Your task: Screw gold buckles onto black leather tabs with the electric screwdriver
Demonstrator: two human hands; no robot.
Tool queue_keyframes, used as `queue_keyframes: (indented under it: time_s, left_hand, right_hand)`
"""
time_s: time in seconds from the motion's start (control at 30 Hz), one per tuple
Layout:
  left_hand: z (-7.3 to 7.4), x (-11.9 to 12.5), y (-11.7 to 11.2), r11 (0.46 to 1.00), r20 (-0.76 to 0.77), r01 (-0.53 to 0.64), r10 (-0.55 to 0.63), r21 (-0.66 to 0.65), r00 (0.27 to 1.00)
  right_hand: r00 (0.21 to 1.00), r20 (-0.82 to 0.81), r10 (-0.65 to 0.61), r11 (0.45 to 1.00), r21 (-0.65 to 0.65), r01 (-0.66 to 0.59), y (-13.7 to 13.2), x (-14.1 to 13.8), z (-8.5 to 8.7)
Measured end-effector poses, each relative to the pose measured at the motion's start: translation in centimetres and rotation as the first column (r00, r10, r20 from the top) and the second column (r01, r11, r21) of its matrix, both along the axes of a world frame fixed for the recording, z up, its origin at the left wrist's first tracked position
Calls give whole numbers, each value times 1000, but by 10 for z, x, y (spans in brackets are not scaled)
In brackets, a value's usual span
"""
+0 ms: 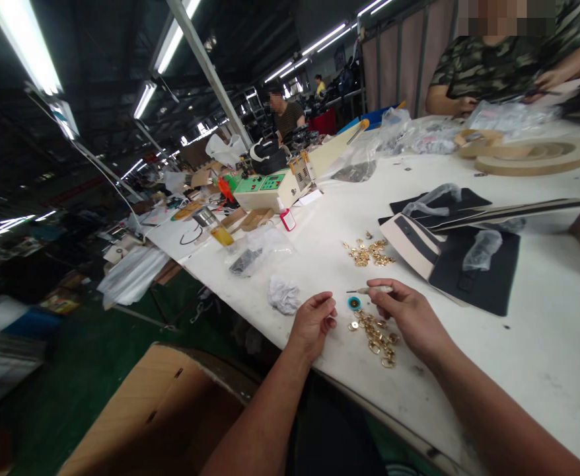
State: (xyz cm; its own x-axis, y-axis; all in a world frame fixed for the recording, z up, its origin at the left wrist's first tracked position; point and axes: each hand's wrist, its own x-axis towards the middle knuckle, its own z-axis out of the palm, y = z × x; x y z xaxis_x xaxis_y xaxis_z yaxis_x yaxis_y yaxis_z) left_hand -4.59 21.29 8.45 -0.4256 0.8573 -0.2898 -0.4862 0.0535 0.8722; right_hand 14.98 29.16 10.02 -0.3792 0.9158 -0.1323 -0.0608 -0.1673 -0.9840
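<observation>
My right hand (409,317) pinches a thin pale brush or stick (372,289) that points left over a small blue round pot (354,303). My left hand (314,320) rests at the table edge with its fingers curled in; what they pinch is too small to name. Between and below the hands lies a pile of small gold metal fittings (376,334), one loose ring (353,326) beside it. Farther back lies a second pile of gold fittings (369,252).
On the white table (542,344) lie black and cream bag panels (448,254), a crumpled tissue (284,294), plastic bags (257,254), a red-capped bottle (286,217) and a green-topped machine (270,186). An open cardboard box (161,416) stands below. A person in camouflage (498,63) works opposite.
</observation>
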Motion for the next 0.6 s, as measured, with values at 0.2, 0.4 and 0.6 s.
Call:
queue_keyframes:
  time_s: [0.2, 0.4, 0.6]
  left_hand:
    - [-1, 2, -3, 1000, 8, -12, 12, -1, 1000]
    - [-4, 4, -6, 1000, -4, 0, 0, 13, 1000]
    - [-4, 5, -6, 999, -19, 20, -19, 25, 1000]
  right_hand:
    - [998, -41, -39, 997, 62, 41, -7, 0, 4]
    - [999, -42, -1, 995, 104, 5, -17, -5, 6]
    - [1000, -7, 18, 993, 116, -17, -21, -7, 8]
